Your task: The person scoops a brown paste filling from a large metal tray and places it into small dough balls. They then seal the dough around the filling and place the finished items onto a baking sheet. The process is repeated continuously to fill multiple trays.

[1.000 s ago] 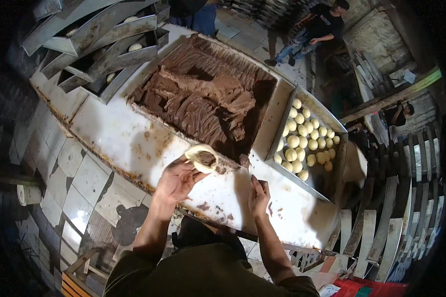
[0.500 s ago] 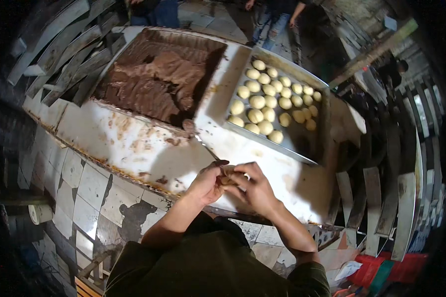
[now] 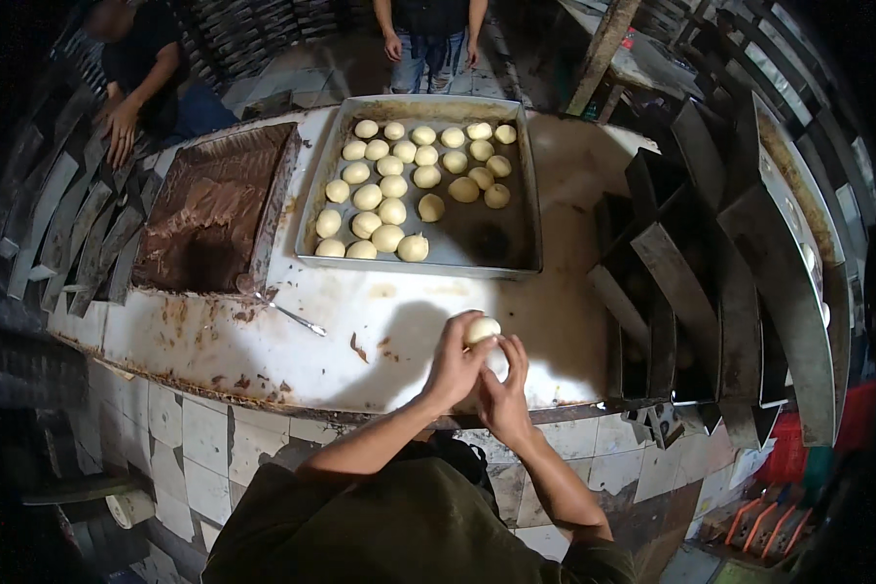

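Above the near part of the white tabletop, my left hand [image 3: 452,362] curls around a pale dough ball [image 3: 480,330], whose smooth top shows above the fingers. My right hand [image 3: 506,397] presses its bent fingertips to the ball's right side, thumb apart. Part of the ball is hidden by the fingers. Beyond my hands stands a metal tray [image 3: 419,264] with several similar dough balls in loose rows. To the left is a pan of brown chocolate-like paste [image 3: 214,200]. A spoon [image 3: 292,316] lies on the table by its near corner, its head coated brown.
Stacked metal pans crowd the table's right end [image 3: 686,282] and left end [image 3: 83,219]. Brown smears dot the tabletop [image 3: 360,307]. One person [image 3: 430,44] stands across the table; another person [image 3: 146,73] is at the far left. A wooden post [image 3: 603,56] rises behind.
The view has turned, so tray and pan appear further left. The dough between my fingers, mostly hidden and brownish before, now shows as a smooth, pale ball. My hands have rotated around it.
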`<state>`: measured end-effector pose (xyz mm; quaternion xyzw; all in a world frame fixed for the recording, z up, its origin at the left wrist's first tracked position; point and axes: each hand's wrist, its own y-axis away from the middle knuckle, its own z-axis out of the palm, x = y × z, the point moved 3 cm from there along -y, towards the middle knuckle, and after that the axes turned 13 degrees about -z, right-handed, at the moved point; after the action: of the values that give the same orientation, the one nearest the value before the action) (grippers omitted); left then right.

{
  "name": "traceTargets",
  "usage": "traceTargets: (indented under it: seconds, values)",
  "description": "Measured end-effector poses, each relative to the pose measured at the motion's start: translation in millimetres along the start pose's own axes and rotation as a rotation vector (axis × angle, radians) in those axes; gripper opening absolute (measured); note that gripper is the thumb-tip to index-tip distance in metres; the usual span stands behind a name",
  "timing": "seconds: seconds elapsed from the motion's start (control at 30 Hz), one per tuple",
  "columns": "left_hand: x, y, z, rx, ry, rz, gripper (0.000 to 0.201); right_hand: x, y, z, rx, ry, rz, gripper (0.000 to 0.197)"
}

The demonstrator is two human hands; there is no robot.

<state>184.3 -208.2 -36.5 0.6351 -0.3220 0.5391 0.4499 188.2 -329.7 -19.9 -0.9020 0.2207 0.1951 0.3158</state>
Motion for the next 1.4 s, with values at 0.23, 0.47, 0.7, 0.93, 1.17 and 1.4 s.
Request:
traceTargets:
  seconds: [0.23, 0.47, 0.7, 0.93, 1.17, 1.4]
  values:
    - [37, -45, -38, -0.008, -0.73, 0.366, 0.03, 49, -24, 25, 0.541, -0.213, 0.621, 0.019]
    - [39, -176, -87, -0.226, -1.223, 0.14, 0.033, 8, 21, 60, -0.013, 0.25, 0.083, 0.029]
    - [36, -201, -64, -0.466, -1.548, 0.075, 0.038, 92, -22, 58, 0.593, -0.57, 1.036, 0.015]
    - [97, -190, -32, -0.03, -1.074, 0.257, 0.038, -7, 31, 23, -0.206, 0.333, 0.213, 0.025]
    - [148, -56, -3, -0.645, 0.672, -0.183, 0.046, -60, -14, -254, -0.437, -0.543, 0.191, 0.041]
    - [27, 49, 7, -0.5, 1.131, -0.76, 0.038, -16, -177, -494, 0.457, 0.858, -0.112, 0.029]
